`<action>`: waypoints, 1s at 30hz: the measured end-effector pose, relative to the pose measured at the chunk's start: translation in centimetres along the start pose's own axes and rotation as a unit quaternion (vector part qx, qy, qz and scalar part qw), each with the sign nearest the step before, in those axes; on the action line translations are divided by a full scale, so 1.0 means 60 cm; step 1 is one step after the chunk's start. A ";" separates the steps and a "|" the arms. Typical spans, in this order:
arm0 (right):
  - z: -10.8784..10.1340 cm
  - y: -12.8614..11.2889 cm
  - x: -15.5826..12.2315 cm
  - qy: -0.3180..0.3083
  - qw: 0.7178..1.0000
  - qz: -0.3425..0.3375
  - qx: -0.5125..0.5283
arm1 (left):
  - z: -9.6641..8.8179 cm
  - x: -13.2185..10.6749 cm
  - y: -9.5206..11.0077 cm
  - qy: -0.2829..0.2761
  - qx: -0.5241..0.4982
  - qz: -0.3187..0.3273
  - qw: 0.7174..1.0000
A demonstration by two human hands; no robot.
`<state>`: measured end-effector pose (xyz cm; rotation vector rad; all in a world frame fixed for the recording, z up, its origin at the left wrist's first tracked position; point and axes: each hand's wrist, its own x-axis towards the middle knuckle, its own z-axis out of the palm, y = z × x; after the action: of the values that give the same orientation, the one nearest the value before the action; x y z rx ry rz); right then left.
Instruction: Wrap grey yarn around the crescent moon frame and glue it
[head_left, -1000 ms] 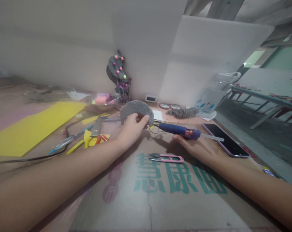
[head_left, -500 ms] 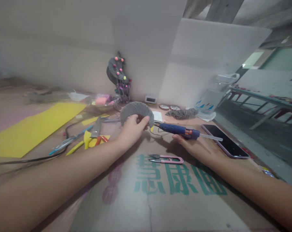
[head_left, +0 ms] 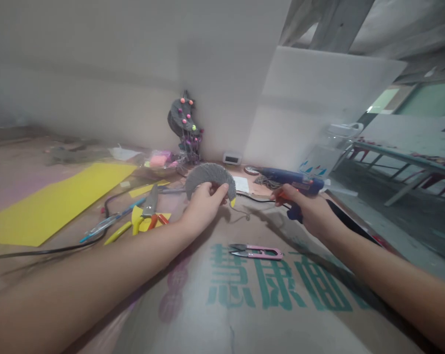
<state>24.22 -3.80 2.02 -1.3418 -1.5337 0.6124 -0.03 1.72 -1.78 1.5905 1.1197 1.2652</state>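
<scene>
My left hand point(head_left: 206, 200) is closed on a curved piece wrapped in grey yarn point(head_left: 210, 175), pinching its lower inner edge. A loose yarn end trails from it, and a bit of yellow shows at its right tip. In my right hand point(head_left: 299, 199) is a blue hot glue gun point(head_left: 292, 178), raised off the table with its nozzle pointing left and a clear glue stick out of its back. The fingers wrap its handle. Between my forearms, pink-handled thread snips point(head_left: 257, 251) lie on the printed cardboard point(head_left: 185, 329).
Yellow-handled pliers point(head_left: 148, 209), a blue pen-like tool point(head_left: 113, 221) and a yellow sheet point(head_left: 60, 201) lie at left. Behind stand a grey yarn-wrapped crescent with coloured beads point(head_left: 181, 118) and a small display point(head_left: 231, 158). A phone point(head_left: 349, 221) and a clear jug point(head_left: 336, 142) are at right.
My right hand has lifted the glue gun up and to the right, away from the yarn-wrapped piece. My left hand still holds that piece in about the same place.
</scene>
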 end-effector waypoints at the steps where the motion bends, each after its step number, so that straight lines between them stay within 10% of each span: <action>1: -0.003 -0.003 0.009 0.000 1.000 0.006 -0.001 | 0.000 0.000 0.000 -0.004 -0.002 0.000 1.000; 16: 0.037 0.087 0.177 -0.009 0.955 0.075 -0.287 | 0.001 -0.002 -0.001 -0.013 0.014 -0.027 0.999; 30: -0.015 0.085 0.113 -0.034 0.950 -0.014 -0.311 | 0.003 -0.002 -0.007 -0.022 0.003 -0.024 0.999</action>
<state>27.85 3.69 0.31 -1.7695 -1.8877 0.1484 0.10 1.73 -2.25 1.5804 1.1288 1.1904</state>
